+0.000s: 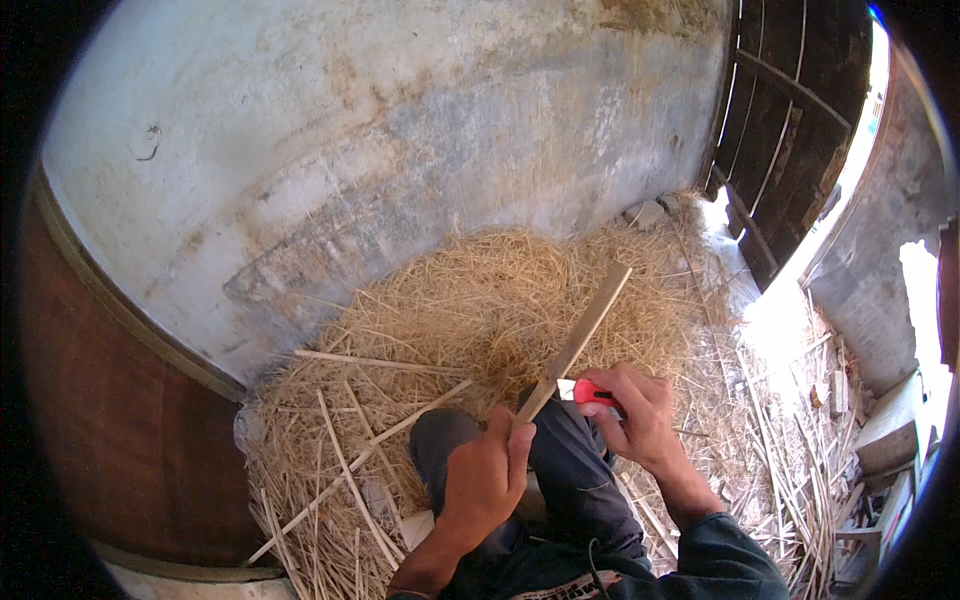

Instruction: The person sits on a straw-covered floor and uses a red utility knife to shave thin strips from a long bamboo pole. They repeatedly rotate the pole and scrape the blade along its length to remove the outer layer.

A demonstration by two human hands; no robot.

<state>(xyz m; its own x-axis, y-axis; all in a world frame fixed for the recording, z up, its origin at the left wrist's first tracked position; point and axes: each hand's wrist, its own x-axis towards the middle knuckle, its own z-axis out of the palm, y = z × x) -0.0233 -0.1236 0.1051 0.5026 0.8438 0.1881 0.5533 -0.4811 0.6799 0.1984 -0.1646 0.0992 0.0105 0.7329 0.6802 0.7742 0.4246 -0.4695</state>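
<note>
The left grip (487, 470) hides the stick's (580, 335) lower end. The right grip (635, 412) covers most of the red knife (585, 391); its blade is too small to make out.

A stained plaster wall (380, 130) rises behind a straw-strewn floor (480, 300), with sunlight past what seems a dark wooden door (790, 110).

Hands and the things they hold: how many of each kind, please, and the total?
Hands: 2, left hand and right hand
Bamboo strips: 1, strip in the left hand
Knives: 1, red knife in the right hand
Total: 4
</note>
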